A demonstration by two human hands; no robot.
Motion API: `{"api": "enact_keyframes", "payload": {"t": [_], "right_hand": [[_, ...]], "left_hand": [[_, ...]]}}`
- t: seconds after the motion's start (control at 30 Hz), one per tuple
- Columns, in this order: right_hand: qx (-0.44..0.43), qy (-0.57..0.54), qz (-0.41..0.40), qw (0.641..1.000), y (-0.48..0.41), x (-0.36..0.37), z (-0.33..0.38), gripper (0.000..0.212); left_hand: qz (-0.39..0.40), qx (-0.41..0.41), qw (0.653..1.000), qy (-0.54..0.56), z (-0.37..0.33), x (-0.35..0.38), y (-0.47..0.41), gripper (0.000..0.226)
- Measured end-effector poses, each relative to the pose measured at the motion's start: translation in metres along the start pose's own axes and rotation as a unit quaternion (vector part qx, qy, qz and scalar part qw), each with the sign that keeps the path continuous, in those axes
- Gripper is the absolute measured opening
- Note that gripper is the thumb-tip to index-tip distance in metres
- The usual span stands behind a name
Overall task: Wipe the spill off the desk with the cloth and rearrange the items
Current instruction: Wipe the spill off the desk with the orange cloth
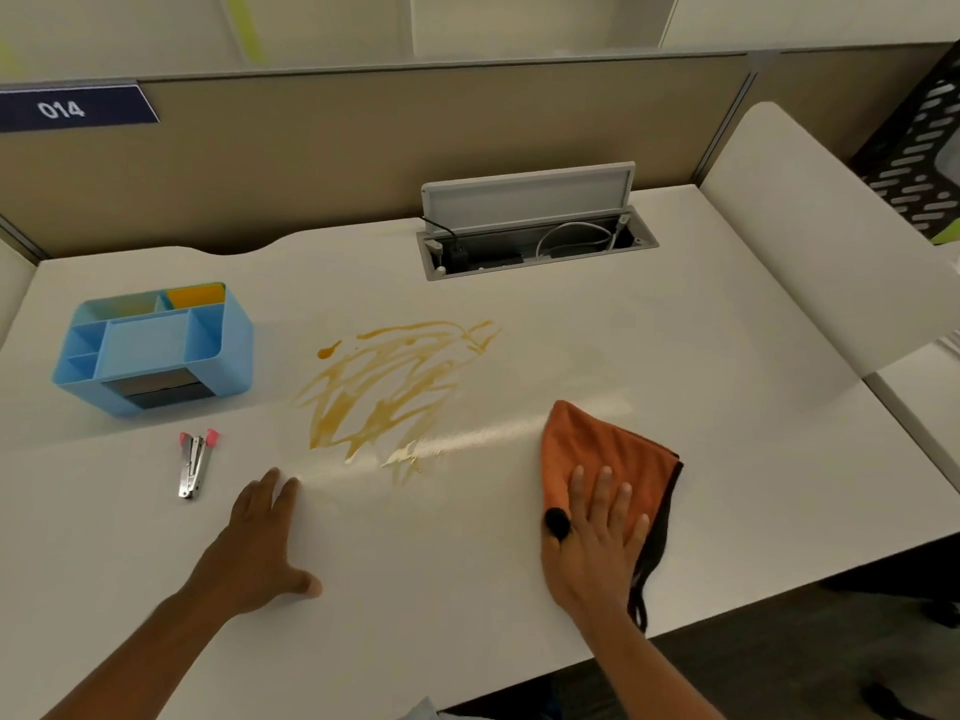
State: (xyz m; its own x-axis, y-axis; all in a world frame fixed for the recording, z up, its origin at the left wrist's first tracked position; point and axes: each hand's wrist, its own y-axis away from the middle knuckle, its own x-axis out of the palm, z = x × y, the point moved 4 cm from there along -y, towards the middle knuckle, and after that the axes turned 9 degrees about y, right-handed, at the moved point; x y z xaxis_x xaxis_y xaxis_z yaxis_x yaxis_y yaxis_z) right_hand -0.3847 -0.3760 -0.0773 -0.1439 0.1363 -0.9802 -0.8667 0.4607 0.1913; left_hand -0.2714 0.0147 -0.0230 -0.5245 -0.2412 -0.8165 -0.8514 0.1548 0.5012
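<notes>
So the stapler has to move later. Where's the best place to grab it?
Probably pinch the stapler across its narrow metal body, coming from above. It lies flat on the desk, pink end pointing away, clear of the organizer and the left hand.

Beige partition [332,148] behind white desk [675,356], blue tag [72,109] reading 014 at left. Open cable hatch [535,236] near back edge. White side panel [810,241] at right, black perforated bin [919,163] beyond. Dark floor [810,662] below.
</notes>
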Motion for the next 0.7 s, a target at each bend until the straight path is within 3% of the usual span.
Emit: {"api": "enact_keyframes", "payload": {"t": [0.23,0.47,0.57,0.7], "right_hand": [[-0.128,-0.012,0.023,0.991,0.052,0.003,0.116,0.088],[-0.303,0.009,-0.023,0.953,0.059,0.004,0.109,0.082],[-0.308,0.017,-0.045,0.950,0.038,0.002,0.075,0.077],[-0.244,0.025,-0.069,0.967,-0.021,-0.015,0.034,0.074]], "left_hand": [[-0.001,0.006,1.000,0.007,0.011,0.002,0.004,0.147],[-0.008,0.008,1.000,0.020,0.011,-0.001,0.007,0.146],[0.001,0.008,1.000,0.017,0.011,0.000,0.008,0.146],[0.004,0.012,1.000,0.022,0.008,-0.002,0.004,0.146]]}}
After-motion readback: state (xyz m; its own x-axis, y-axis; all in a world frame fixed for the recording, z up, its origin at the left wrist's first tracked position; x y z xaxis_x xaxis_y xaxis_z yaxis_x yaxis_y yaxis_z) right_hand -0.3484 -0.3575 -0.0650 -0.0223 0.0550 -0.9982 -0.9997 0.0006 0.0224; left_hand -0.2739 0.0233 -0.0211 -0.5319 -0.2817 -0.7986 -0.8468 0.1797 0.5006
